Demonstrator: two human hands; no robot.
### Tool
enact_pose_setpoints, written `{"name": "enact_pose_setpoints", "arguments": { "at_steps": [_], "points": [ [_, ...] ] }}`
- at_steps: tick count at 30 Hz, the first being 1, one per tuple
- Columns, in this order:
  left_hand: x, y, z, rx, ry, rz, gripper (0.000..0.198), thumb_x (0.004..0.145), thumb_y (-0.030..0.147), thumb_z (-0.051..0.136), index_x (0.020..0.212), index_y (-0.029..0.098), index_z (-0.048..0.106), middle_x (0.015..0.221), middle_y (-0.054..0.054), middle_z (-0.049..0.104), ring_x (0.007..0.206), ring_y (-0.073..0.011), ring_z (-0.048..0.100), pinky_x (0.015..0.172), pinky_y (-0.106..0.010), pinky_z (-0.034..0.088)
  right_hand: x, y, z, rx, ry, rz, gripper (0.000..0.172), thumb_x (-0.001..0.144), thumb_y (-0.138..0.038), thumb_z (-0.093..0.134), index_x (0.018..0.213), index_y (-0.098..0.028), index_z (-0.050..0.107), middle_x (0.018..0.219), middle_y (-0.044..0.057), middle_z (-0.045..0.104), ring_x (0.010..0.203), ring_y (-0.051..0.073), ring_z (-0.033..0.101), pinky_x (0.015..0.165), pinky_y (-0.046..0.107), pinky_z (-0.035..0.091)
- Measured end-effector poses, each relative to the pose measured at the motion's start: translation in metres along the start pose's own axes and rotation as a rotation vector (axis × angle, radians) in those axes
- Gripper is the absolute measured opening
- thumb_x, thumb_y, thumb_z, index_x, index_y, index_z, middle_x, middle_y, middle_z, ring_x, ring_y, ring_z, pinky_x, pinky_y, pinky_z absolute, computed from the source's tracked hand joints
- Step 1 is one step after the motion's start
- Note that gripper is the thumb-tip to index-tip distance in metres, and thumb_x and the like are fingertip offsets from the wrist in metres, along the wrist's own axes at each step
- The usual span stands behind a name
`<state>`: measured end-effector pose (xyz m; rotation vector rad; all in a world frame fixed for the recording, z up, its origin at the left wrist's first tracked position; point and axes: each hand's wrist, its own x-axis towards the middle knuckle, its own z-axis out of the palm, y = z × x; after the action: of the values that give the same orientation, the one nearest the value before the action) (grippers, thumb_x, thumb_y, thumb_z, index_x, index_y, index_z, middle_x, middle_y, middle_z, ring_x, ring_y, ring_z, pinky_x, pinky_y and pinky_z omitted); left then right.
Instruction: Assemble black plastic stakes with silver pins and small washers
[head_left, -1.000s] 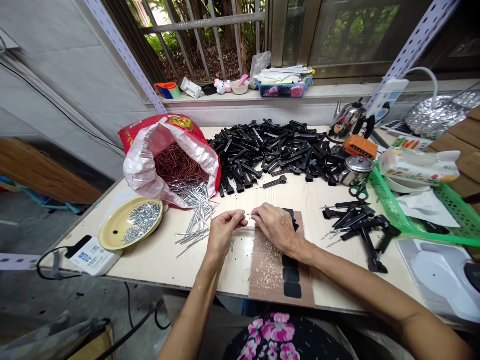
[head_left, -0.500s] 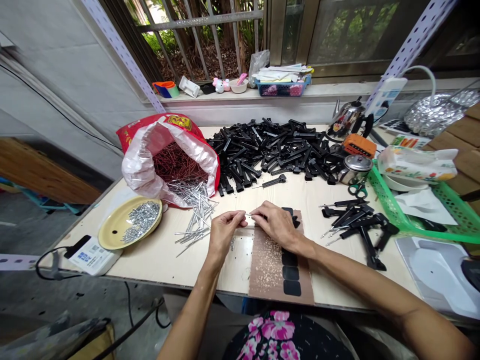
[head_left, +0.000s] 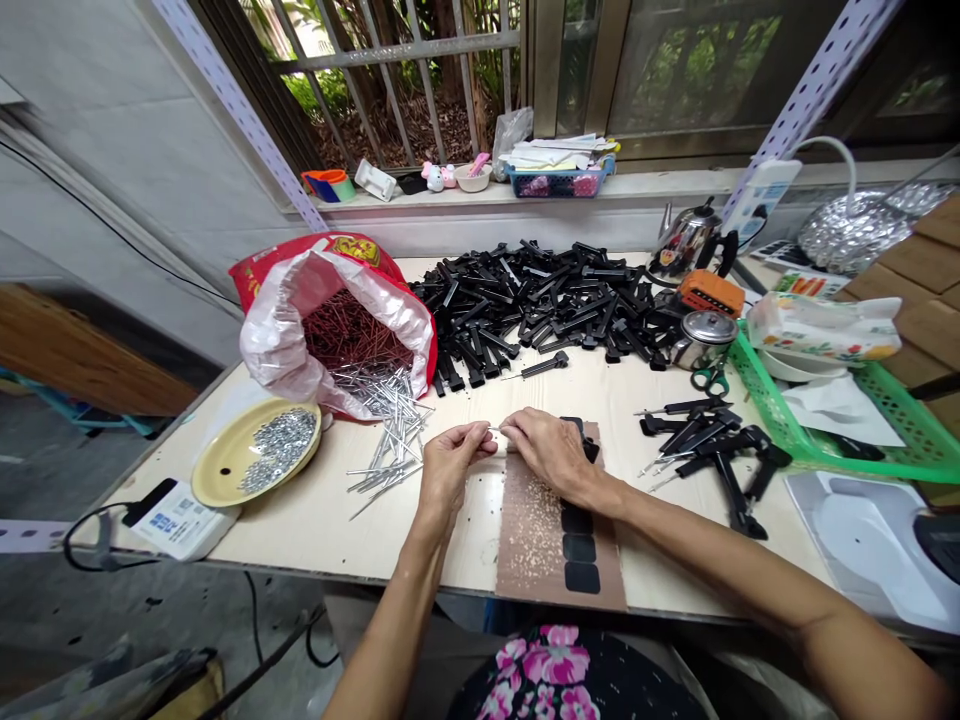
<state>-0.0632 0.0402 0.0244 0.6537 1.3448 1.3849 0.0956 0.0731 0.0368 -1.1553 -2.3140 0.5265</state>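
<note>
Between my two hands runs a thin metal rod point(head_left: 495, 429), with only a short length of it showing. My left hand point(head_left: 450, 465) pinches its left end between thumb and fingertips. From the other side, the closed fingers of my right hand point(head_left: 551, 455) grip it close to my left. A dark piece point(head_left: 590, 450) shows beside my right hand; whether that hand touches it I cannot tell. Beneath my right hand lies a brown board point(head_left: 525, 570) with black square pads point(head_left: 581, 548) and pale crumbs. Loose silver rods point(head_left: 390, 440) lie left of my left hand.
A red-and-white sack point(head_left: 277, 340) of rods and a yellow dish point(head_left: 217, 470) of small metal parts stand left. Black plastic parts point(head_left: 555, 290) are heaped at the back. More black pieces point(head_left: 705, 440), scissors point(head_left: 709, 382) and a green basket point(head_left: 757, 400) are on the right.
My fingertips have drawn slightly closer together, so less of the rod shows between them. The whole view has shifted a little.
</note>
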Motion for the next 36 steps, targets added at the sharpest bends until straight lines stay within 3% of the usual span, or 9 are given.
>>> {"name": "enact_pose_setpoints", "arguments": {
  "at_steps": [7,14,19,21,24,27,31,36],
  "points": [
    [0.001,0.0,0.001,-0.003,-0.007,-0.001,0.034,0.06,0.036,0.08,0.079,0.008,0.071,0.069,-0.004,0.067,0.06,-0.0115,0.062,0.066,-0.026,0.053,0.0,-0.001,0.003,-0.116,0.042,-0.054,0.025,0.096,-0.027,0.041,0.096,-0.016,0.063,0.088,0.007,0.06,0.079,0.016,0.056,0.072,0.027,0.042],
    [0.001,0.001,-0.002,0.03,-0.053,-0.031,0.034,0.062,0.036,0.079,0.08,0.009,0.071,0.069,-0.004,0.068,0.06,-0.0109,0.062,0.068,-0.025,0.052,-0.001,0.008,0.002,0.207,0.008,-0.039,0.02,0.094,-0.027,0.046,0.097,-0.017,0.063,0.089,0.005,0.055,0.076,0.013,0.054,0.066,0.024,0.042],
    [-0.001,0.001,-0.004,0.075,-0.076,-0.017,0.035,0.063,0.037,0.078,0.083,0.008,0.071,0.066,-0.005,0.068,0.061,-0.0118,0.063,0.067,-0.024,0.052,0.002,0.006,-0.004,0.485,-0.293,0.141,0.033,0.097,-0.032,0.037,0.083,-0.013,0.061,0.059,-0.002,0.051,0.05,0.009,0.043,0.05,0.021,0.034],
    [-0.001,0.0,-0.003,0.065,-0.074,-0.043,0.036,0.061,0.037,0.08,0.081,0.008,0.071,0.065,-0.004,0.068,0.06,-0.0117,0.063,0.065,-0.024,0.052,0.001,0.006,-0.005,0.337,-0.224,0.077,0.031,0.097,-0.029,0.038,0.085,-0.013,0.061,0.066,0.001,0.056,0.056,0.01,0.047,0.053,0.022,0.034],
    [-0.001,-0.003,0.001,0.007,-0.07,-0.108,0.038,0.055,0.037,0.083,0.076,0.008,0.07,0.065,-0.003,0.067,0.057,-0.0107,0.062,0.062,-0.023,0.053,-0.006,0.007,-0.003,-0.095,0.038,-0.138,0.023,0.096,-0.022,0.042,0.087,-0.016,0.062,0.084,0.005,0.06,0.075,0.014,0.051,0.063,0.026,0.034],
    [0.0,-0.004,0.004,-0.035,-0.059,-0.135,0.04,0.05,0.037,0.085,0.073,0.009,0.069,0.065,-0.003,0.067,0.056,-0.0101,0.061,0.061,-0.023,0.053,-0.011,0.009,0.003,-0.388,0.155,-0.262,0.022,0.096,-0.019,0.041,0.087,-0.018,0.062,0.083,0.005,0.06,0.077,0.016,0.048,0.065,0.03,0.03],
    [0.001,-0.003,0.007,-0.011,-0.063,-0.105,0.04,0.052,0.038,0.084,0.075,0.009,0.07,0.065,-0.004,0.067,0.057,-0.0112,0.062,0.061,-0.024,0.053,-0.012,0.01,0.006,-0.445,0.215,-0.269,0.017,0.095,-0.02,0.044,0.093,-0.02,0.061,0.083,0.004,0.06,0.077,0.017,0.048,0.066,0.031,0.029],
    [0.001,-0.004,0.005,0.013,-0.063,-0.069,0.038,0.055,0.037,0.083,0.076,0.008,0.071,0.065,-0.004,0.067,0.058,-0.0109,0.062,0.063,-0.024,0.052,-0.01,0.008,-0.002,-0.362,0.121,-0.21,0.02,0.096,-0.023,0.044,0.092,-0.019,0.064,0.082,0.004,0.058,0.076,0.016,0.051,0.066,0.029,0.033]
  ]
}}
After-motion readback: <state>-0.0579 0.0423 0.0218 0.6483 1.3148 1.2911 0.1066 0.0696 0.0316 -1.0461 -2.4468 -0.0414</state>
